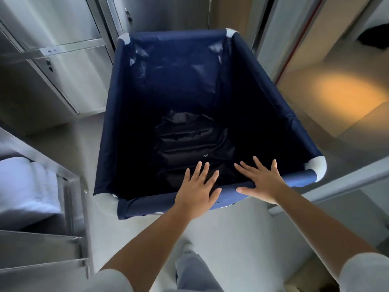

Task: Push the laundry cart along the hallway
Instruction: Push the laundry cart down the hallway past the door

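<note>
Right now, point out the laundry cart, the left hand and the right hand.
laundry cart [263, 66]: head view, right rim.
left hand [196, 192]: head view, back of hand.
right hand [262, 182]: head view, back of hand.

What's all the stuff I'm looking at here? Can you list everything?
laundry cart: one, navy blue fabric with white corner joints, centre of view.
dark bundle: one, black, on the cart's bottom.
metal cabinet: one, silver, upper left.
metal shelf rack: one, silver, lower left.
folded linen: one pile, white, on the rack.
floor: pale grey; warm orange light patch at right.
left hand: one, open, flat on the cart's near rim.
right hand: one, open, flat on the same rim.
</note>
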The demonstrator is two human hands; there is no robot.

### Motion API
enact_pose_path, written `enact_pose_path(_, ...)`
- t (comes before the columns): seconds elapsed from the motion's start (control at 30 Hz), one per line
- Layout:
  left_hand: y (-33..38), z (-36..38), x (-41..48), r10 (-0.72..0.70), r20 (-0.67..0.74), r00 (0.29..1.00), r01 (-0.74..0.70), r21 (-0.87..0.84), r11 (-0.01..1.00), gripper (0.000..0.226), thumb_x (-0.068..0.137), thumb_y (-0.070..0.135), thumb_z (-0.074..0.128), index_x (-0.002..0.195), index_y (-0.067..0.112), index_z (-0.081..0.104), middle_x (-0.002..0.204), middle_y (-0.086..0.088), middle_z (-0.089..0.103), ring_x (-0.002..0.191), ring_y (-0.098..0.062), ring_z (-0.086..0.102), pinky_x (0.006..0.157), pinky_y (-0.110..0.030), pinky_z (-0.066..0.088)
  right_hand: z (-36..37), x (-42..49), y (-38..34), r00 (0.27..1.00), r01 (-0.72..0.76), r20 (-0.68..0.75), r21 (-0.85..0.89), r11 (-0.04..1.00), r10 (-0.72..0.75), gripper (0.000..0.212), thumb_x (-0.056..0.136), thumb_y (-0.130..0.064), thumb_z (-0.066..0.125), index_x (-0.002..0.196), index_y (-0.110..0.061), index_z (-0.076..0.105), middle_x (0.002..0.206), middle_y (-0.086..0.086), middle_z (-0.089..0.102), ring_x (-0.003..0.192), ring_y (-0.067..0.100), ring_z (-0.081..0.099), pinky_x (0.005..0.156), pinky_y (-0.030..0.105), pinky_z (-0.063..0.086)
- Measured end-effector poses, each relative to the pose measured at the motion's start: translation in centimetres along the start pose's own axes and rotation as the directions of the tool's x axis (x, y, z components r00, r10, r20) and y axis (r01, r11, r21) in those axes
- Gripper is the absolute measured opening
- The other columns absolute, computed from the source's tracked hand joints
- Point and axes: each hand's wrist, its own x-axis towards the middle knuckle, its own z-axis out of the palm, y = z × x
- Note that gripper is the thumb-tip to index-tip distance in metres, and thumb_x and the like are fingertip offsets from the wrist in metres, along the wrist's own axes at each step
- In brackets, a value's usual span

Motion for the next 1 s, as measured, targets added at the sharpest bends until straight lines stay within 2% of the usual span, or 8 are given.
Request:
enact_pose_path(0.1,3.6,0.6,-2.3,-0.008,-0.005,1.000,0.008,-0.010,1.000,0.055,0.098,0.044,0.021,0.146,0.019,0.016,0.155,-0.015,0.009,0.142,-0.031,0.001,0.111,-0.051,0.008,1.5,-3.5,0.9,1.000,-0.009,-0.025,-0.004,1.000,0.009,0.079,0.069,-0.081,0.016,0.133,-0.049,-0.018,0.155,-0.019,0.005,0.143,0.017,-0.014,0.107,0.059,-0.014)
enact_pose_path(0.2,7.1,1.4,-5.2,-0.019,-0.071,0.997,0.017,-0.027,0.999,0.054,0.097,0.043,0.028,0.144,0.016,0.026,0.152,-0.017,0.019,0.141,-0.034,0.010,0.110,-0.053,0.015,3.0,-7.3,1.4,0.999,-0.012,-0.044,-0.010,1.000,0.012,0.078,0.068,-0.081,0.015,0.133,-0.049,-0.017,0.154,-0.020,0.006,0.143,0.016,-0.012,0.106,0.057,-0.016)
enact_pose_path(0.4,12.5,2.9,-11.3,-0.074,-0.038,0.997,0.074,-0.003,0.997,0.057,0.097,0.047,0.020,0.147,0.020,0.013,0.156,-0.012,0.007,0.142,-0.028,-0.003,0.112,-0.051,0.004,5.9,-15.0,1.1,0.999,0.004,-0.042,-0.043,0.999,-0.006,0.077,0.071,-0.079,0.015,0.134,-0.047,-0.017,0.155,-0.019,0.005,0.143,0.017,-0.013,0.106,0.057,-0.017)
enact_pose_path(0.73,20.8,4.4,-21.0,-0.176,-0.077,0.981,0.174,-0.036,0.984,0.058,0.095,0.047,0.025,0.146,0.020,0.019,0.155,-0.006,0.016,0.143,-0.026,0.006,0.111,-0.050,0.012,10.4,-26.6,0.0,0.995,0.058,-0.069,-0.095,0.994,-0.065,0.085,0.072,-0.078,0.010,0.144,-0.038,-0.008,0.156,-0.015,0.005,0.143,0.018,-0.013,0.106,0.051,-0.021)
enact_pose_path(0.8,22.2,4.3,-22.7,-0.185,-0.076,0.980,0.182,-0.047,0.982,0.057,0.094,0.046,0.029,0.145,0.019,0.024,0.154,-0.007,0.020,0.142,-0.028,0.010,0.110,-0.051,0.015,11.1,-28.6,-0.2,0.995,0.065,-0.064,-0.082,0.994,-0.071,0.084,0.073,-0.077,0.011,0.145,-0.037,-0.009,0.156,-0.014,0.004,0.143,0.018,-0.014,0.106,0.050,-0.021)
enact_pose_path(0.93,25.0,3.9,-25.9,-0.207,-0.117,0.971,0.201,-0.055,0.978,0.051,0.090,0.037,0.050,0.135,0.012,0.046,0.143,-0.012,0.042,0.134,-0.033,0.033,0.102,-0.055,0.034,12.5,-32.2,-0.7,0.997,0.068,-0.041,-0.069,0.995,-0.071,0.083,0.077,-0.076,0.015,0.145,-0.036,-0.009,0.157,-0.012,0.002,0.143,0.021,-0.013,0.108,0.053,-0.016)
enact_pose_path(1.0,26.0,3.9,-27.4,-0.218,-0.119,0.969,0.213,-0.049,0.976,0.049,0.089,0.033,0.051,0.132,0.011,0.049,0.140,-0.012,0.045,0.131,-0.034,0.038,0.099,-0.056,0.038,13.2,-33.6,-1.1,0.997,0.070,-0.040,-0.068,0.995,-0.072,0.084,0.077,-0.076,0.015,0.145,-0.035,-0.009,0.157,-0.011,0.001,0.143,0.022,-0.013,0.109,0.054,-0.014)
